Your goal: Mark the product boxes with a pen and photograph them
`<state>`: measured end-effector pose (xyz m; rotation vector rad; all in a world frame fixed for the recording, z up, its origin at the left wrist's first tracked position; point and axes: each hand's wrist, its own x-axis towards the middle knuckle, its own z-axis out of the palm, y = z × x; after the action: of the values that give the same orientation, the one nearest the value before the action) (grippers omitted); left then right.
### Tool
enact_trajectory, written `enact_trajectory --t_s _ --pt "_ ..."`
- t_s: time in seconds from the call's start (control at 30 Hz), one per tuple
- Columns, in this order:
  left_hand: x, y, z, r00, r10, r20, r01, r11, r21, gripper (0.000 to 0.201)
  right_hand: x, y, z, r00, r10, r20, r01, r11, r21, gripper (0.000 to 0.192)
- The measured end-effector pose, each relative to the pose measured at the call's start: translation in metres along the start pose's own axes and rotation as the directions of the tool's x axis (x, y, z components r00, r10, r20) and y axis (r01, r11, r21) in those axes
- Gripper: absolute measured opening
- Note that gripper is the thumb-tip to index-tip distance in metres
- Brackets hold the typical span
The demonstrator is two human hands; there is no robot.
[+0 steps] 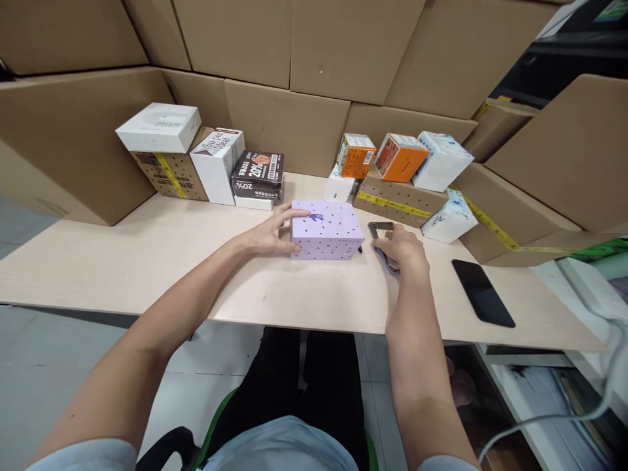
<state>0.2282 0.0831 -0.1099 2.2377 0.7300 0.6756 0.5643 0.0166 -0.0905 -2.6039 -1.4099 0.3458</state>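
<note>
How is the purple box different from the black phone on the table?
The purple box is tall and blocky; the black phone is thin and flat. The purple box is pale with small dark dots; the black phone is plain dark. The left hand touches the purple box; no hand touches the black phone. Both rest on the table.

**The person's clothing and arms**

The person wears a light blue-grey top with short sleeves; the sleeve edges show at the bottom corners of the view. Both forearms are bare from the sleeve down to the wrist. The left hand and the right hand have no gloves, and no watch, ring or bracelet is seen on them. The legs are covered by black trousers, which show under the table edge.
</note>
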Motion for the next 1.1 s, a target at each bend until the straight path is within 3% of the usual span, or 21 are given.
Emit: enact_trajectory --t_s 0.1,0.2,0.3,0.37,0.47,0.57,0.7,0.9,1.1 --pt "-0.007 0.012 0.002 0.998 -0.048 -0.047 0.05 0.997 0.059 0.08 0.001 -0.001 -0.001 0.996 0.085 0.04 -0.082 0.994 -0.068 0.056" --pt "-0.01 0.026 0.016 0.97 -0.099 -0.22 0.133 0.98 0.146 0.08 0.002 -0.001 -0.001 0.996 0.073 0.052 -0.067 0.992 -0.103 0.052" --pt "-0.004 0.035 0.029 0.877 -0.175 -0.448 0.289 0.936 0.2 0.082 0.002 0.0 0.0 0.997 0.063 0.044 -0.058 0.992 -0.109 0.05" --pt "0.001 0.039 0.033 0.821 -0.215 -0.53 0.397 0.881 0.258 0.084 0.003 0.0 0.0 0.997 0.059 0.042 -0.055 0.993 -0.109 0.05" --pt "0.01 0.045 0.031 0.828 -0.258 -0.499 0.498 0.748 0.439 0.083 0.004 0.0 0.0 0.996 0.073 0.058 -0.066 0.992 -0.112 0.051" --pt "0.02 0.053 0.03 0.856 -0.286 -0.431 0.509 0.609 0.608 0.073 0.004 -0.001 0.0 0.996 0.075 0.054 -0.069 0.991 -0.112 0.051" --pt "0.047 0.059 0.033 0.869 -0.294 -0.397 0.494 0.526 0.692 0.06 0.003 -0.001 0.001 0.999 0.05 0.022 -0.047 0.994 -0.099 0.05" --pt "0.096 0.04 0.027 0.833 -0.348 -0.43 0.553 0.526 0.646 0.056 0.002 0.0 0.002 0.999 0.042 0.01 -0.041 0.994 -0.101 0.05" --pt "0.127 0.033 0.025 0.848 -0.253 -0.467 0.503 0.663 0.554 0.056 0.001 -0.001 -0.001 0.999 0.045 0.025 -0.042 0.995 -0.095 0.049"
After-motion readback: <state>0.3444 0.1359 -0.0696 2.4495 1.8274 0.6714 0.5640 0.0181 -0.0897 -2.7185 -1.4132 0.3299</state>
